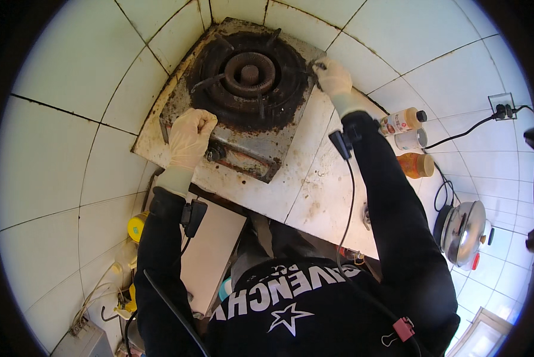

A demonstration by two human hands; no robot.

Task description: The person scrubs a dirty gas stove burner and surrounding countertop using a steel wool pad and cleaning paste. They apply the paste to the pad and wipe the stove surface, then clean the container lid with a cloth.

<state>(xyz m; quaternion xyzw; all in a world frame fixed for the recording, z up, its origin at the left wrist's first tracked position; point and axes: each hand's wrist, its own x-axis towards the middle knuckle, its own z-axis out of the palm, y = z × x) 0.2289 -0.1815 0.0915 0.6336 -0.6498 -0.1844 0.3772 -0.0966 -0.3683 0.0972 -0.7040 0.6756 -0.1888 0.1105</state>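
A grimy single-burner gas stove [289, 154] stands in the tiled corner, its metal top rusty and coated with dark residue. Around the round burner [249, 73] sits a blackened ring with pot-support prongs. My left hand [190, 134], in a pale glove, is over the stove's front left part, fingers curled in with nothing visible in them. Close beside it is the control knob [215, 152]. At the stove's back right edge is my gloved right hand [333, 76], also curled. Something dark shows at its fingers; whether it is a held thing or grime, I cannot tell.
White tiled counter [311, 196] with stains runs right of the stove. Along the wall stand a labelled bottle [401, 122], a clear container [411, 139], an orange jar [415, 165] and a lidded metal pan [465, 234]. A black cord [465, 134] reaches a wall socket. A yellow-lidded container [136, 226] is at left.
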